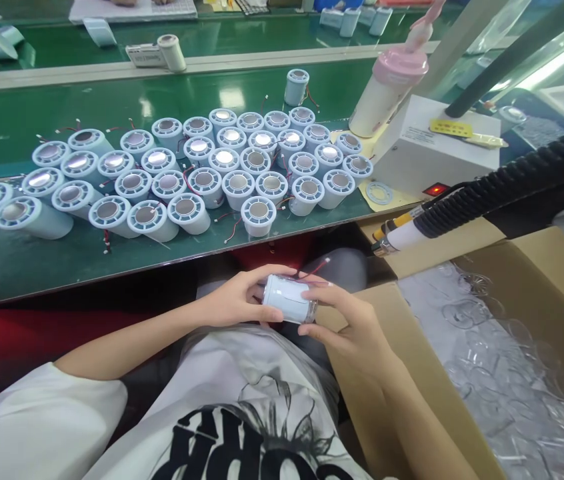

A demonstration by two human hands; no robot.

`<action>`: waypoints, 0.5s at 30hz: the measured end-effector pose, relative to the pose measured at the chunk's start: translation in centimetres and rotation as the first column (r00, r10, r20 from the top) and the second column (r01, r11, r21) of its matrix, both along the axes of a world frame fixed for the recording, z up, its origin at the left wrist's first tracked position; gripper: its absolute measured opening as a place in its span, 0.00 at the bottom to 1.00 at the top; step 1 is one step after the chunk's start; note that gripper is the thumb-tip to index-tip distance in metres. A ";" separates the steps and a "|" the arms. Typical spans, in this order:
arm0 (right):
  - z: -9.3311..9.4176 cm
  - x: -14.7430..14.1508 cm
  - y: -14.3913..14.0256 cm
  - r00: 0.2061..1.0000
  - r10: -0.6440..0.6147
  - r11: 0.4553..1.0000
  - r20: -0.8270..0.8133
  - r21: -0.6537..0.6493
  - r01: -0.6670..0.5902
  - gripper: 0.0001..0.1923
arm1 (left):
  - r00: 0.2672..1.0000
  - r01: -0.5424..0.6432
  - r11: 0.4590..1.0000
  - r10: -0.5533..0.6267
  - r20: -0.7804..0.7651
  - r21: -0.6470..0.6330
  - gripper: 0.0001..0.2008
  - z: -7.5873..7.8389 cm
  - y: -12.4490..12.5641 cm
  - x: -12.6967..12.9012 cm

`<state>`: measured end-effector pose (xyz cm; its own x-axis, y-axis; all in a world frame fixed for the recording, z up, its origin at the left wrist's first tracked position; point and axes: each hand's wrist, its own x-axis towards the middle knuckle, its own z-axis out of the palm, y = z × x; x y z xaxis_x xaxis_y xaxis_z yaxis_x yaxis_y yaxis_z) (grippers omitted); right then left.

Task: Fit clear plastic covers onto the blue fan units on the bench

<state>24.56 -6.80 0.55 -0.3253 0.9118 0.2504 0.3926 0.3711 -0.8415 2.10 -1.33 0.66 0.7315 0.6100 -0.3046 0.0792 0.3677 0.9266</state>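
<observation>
White cylinder [289,299] looks light, rigid plastic with fragile red wires; we clamp its ends, left hand [237,298] and right hand [349,327] both gripping it.

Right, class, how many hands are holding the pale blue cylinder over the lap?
2: the left hand grips the cylinder at its left end, the right hand at its right end.

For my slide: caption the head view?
Both hands hold one pale cylinder below a bench crowded with others.
</observation>
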 end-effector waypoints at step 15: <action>-1.6 -0.3 0.0 0.866 -0.262 0.894 -0.426 -0.446 0.051 0.22 | 0.998 -0.050 0.999 0.049 0.039 0.011 0.39 -0.4 1.6 1.3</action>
